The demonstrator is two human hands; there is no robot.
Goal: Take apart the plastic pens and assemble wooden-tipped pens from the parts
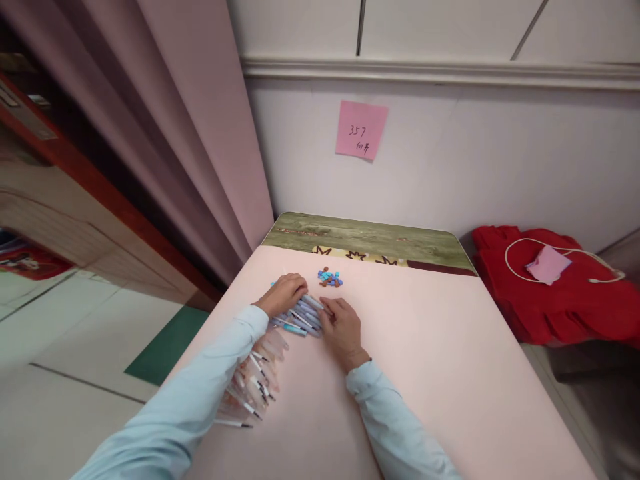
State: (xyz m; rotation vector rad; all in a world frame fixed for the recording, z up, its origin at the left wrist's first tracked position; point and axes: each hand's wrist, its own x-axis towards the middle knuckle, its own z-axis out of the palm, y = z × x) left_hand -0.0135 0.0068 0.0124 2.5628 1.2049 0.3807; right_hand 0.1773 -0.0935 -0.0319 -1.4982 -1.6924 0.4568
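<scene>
Bluish pens (307, 316) crosswise (slightly aslant)

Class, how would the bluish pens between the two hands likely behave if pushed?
The bluish pens look slim and straight, so each is probably stiff and fairly light. Long and seemingly rounded, they may roll sideways. Heaped together with no band showing, they would likely slide apart.

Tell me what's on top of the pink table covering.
On the pink covering lie bluish sticks between the left hand and right hand, paler sticks, and small blue and brown pieces. Whatever the left sleeve covers can't be seen.
</scene>
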